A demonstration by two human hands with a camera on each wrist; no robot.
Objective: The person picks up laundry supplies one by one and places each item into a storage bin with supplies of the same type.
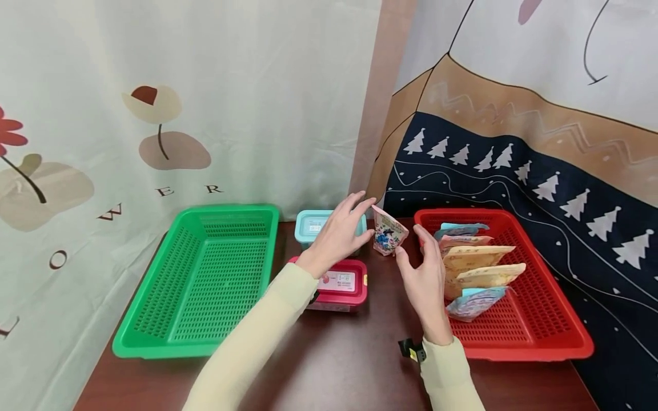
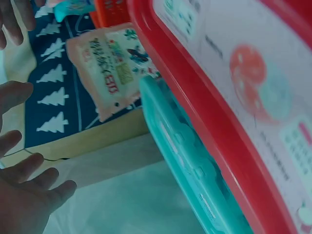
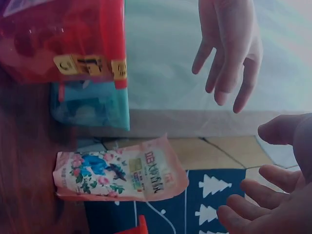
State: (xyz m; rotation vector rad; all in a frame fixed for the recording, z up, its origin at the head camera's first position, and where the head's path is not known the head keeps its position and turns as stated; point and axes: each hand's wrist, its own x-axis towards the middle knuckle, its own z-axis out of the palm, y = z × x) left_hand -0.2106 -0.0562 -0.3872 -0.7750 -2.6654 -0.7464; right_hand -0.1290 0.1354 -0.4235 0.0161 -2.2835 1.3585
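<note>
A pink pouch printed with flowers and a blue figure stands upright on the table beside the two boxes. My left hand reaches over the boxes, fingers spread and pointing toward the pouch's left side. On the pouch's other side is my right hand, thumb and fingers apart. In the right wrist view both hands are away from the pouch, and neither holds anything. Beneath the left hand are a light blue lidded box and, in front of it, a red lidded box.
At the right stands a red basket with several pouches upright in a row. A green basket stands at the left. Behind everything hangs a printed curtain. The brown table extends toward me.
</note>
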